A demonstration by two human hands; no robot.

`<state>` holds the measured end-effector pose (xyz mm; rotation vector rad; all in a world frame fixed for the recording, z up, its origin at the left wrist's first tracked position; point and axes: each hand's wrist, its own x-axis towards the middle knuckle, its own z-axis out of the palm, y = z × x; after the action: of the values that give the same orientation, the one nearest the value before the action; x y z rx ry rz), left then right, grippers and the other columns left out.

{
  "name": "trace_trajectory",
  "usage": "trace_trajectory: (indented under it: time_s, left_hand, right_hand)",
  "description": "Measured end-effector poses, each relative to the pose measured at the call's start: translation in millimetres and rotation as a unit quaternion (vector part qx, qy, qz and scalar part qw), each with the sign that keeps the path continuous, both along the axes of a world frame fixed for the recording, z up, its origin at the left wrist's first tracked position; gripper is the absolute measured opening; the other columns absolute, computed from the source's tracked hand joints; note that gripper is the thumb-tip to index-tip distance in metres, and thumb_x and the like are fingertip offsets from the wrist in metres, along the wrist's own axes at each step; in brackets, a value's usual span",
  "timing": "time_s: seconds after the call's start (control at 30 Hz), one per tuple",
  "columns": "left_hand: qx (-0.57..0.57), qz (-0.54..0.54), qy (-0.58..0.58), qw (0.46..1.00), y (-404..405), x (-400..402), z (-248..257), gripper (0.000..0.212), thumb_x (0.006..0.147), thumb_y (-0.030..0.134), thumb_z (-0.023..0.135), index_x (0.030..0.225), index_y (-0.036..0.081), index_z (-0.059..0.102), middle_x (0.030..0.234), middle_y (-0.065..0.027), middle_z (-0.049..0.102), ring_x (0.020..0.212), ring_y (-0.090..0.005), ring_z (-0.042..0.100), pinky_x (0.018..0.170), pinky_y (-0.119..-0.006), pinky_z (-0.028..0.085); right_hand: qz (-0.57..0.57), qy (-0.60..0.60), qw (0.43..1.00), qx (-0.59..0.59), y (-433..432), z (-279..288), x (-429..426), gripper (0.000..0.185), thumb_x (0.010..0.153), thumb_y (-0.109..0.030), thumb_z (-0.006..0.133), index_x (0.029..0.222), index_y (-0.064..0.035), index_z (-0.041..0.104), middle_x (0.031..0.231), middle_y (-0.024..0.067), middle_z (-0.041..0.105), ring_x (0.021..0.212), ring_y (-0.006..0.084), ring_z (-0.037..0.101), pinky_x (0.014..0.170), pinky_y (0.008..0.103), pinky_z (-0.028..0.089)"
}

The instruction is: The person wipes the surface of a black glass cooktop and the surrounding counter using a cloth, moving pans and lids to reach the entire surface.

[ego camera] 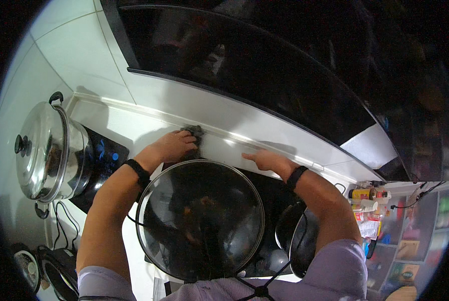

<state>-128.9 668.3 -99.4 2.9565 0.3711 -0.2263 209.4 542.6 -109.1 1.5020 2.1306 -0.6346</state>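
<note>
My left hand (pixel 177 146) presses a crumpled dark grey rag or scouring pad (pixel 194 131) onto the white counter strip (pixel 224 148) at the foot of the tiled wall. Its fingers bend over the pad, and part of the pad is hidden under them. My right hand (pixel 268 160) is over the same strip, farther right, index finger stretched out and nothing visible in it. Whether that fingertip touches the surface, I cannot tell. Just below both hands is a large round glass lid (pixel 205 218), covering a dark pan on the black cooktop (pixel 273 188).
A lidded stainless steel pot (pixel 55 150) stands on a lit induction cooker (pixel 109 154) at left. Overhead hangs a black range hood (pixel 224 64). Dark pans (pixel 303 240) sit by my right arm, with bottles (pixel 367 194) beyond. Black cords (pixel 64 214) trail at lower left.
</note>
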Motion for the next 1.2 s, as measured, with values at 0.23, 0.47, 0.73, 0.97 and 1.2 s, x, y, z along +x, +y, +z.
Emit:
trace_trajectory:
  time_s: [0.23, 0.47, 0.73, 0.97, 1.2]
  left_hand:
    - [-0.003, 0.021, -0.011, 1.0, 2.4, -7.1, -15.6, 0.036, 0.083, 0.019, 0.055, 0.119, 0.014, 0.053, 0.131, -0.0063, 0.046, 0.125, -0.0282, 0.038, 0.104, -0.038, 0.035]
    - [-0.006, 0.037, -0.006, 0.999, -2.2, -8.9, -10.3, 0.034, 0.086, 0.019, 0.052, 0.12, 0.013, 0.051, 0.134, -0.0081, 0.044, 0.126, -0.0296, 0.037, 0.105, -0.039, 0.033]
    - [-0.008, 0.04, -0.019, 0.999, -2.9, -10.2, -12.4, 0.035, 0.083, 0.015, 0.053, 0.118, 0.012, 0.054, 0.132, -0.0061, 0.046, 0.126, -0.0267, 0.038, 0.104, -0.037, 0.034]
    - [-0.008, 0.043, -0.053, 0.998, -2.2, -8.6, -20.6, 0.036, 0.081, 0.013, 0.053, 0.118, 0.013, 0.053, 0.131, -0.0047, 0.047, 0.125, -0.0252, 0.038, 0.104, -0.036, 0.034]
    - [-0.004, 0.042, -0.032, 0.999, -4.4, -15.6, -10.7, 0.04, 0.08, 0.011, 0.054, 0.119, 0.014, 0.053, 0.13, -0.0044, 0.048, 0.126, -0.0249, 0.037, 0.105, -0.037, 0.033]
  right_hand:
    - [-0.023, -0.054, 0.996, -0.06, -28.3, 15.7, 26.0, 0.06, 0.08, 0.002, 0.049, 0.135, -0.0228, 0.042, 0.096, 0.018, 0.062, 0.086, 0.0343, 0.061, 0.069, 0.0435, 0.051]
    - [-0.094, -0.033, 0.988, -0.12, -31.3, 47.7, 1.2, 0.067, 0.08, 0.0, 0.05, 0.14, -0.0255, 0.033, 0.104, 0.0207, 0.06, 0.095, 0.036, 0.058, 0.08, 0.0443, 0.047]
    - [-0.069, -0.009, 0.993, -0.097, -36.1, 32.4, 5.5, 0.065, 0.079, 0.002, 0.048, 0.138, -0.0216, 0.036, 0.103, 0.0218, 0.061, 0.094, 0.038, 0.058, 0.079, 0.0459, 0.047]
    - [-0.069, -0.05, 0.99, -0.111, -35.3, 22.6, 15.3, 0.063, 0.078, 0.001, 0.05, 0.136, -0.0209, 0.039, 0.105, 0.0192, 0.061, 0.095, 0.0372, 0.058, 0.077, 0.0468, 0.049]
    - [-0.021, -0.021, 0.991, -0.132, -26.9, 26.6, 7.2, 0.062, 0.073, 0.001, 0.052, 0.132, -0.0145, 0.043, 0.1, 0.0232, 0.061, 0.092, 0.0392, 0.058, 0.077, 0.0469, 0.047]
